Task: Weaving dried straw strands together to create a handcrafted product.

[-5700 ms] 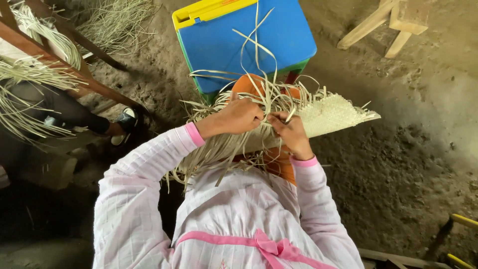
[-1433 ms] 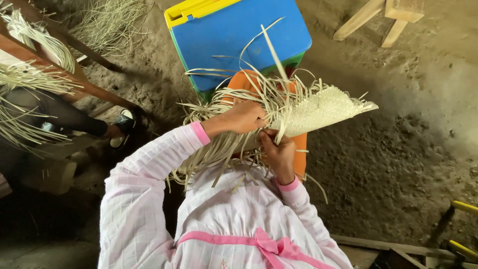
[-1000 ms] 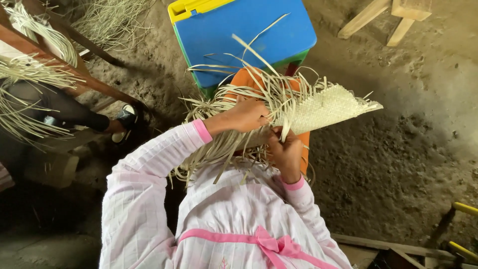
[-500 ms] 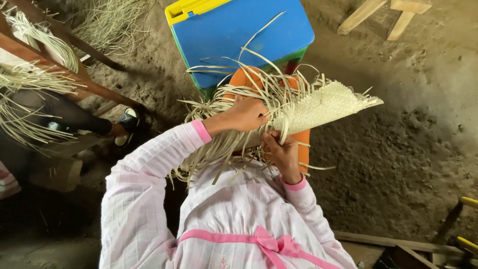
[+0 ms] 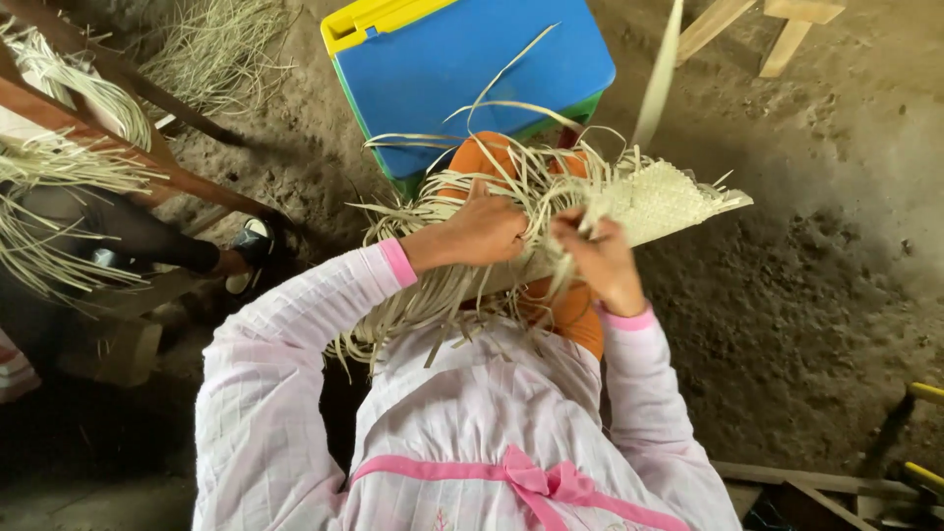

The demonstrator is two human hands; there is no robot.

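Note:
A partly woven mat of pale straw strips (image 5: 661, 200) lies across my lap, its loose ends fanning out to the left. My left hand (image 5: 484, 230) presses down on the loose strips near the woven edge. My right hand (image 5: 597, 254) pinches one long strip (image 5: 657, 74) that rises up and to the right, out of the top of the view. Both arms wear pink checked sleeves. Orange cloth (image 5: 486, 157) shows beneath the strips.
A blue plastic box with a yellow rim (image 5: 472, 61) stands on the dirt floor ahead. Wooden poles with straw bundles (image 5: 69, 162) lean at the left, above another person's dark leg and shoe (image 5: 246, 254). Wooden stool legs (image 5: 777, 29) at top right.
My right hand has come up from under the mat to its woven edge and pulled one long strip upward. My left hand stays pressed on the strips.

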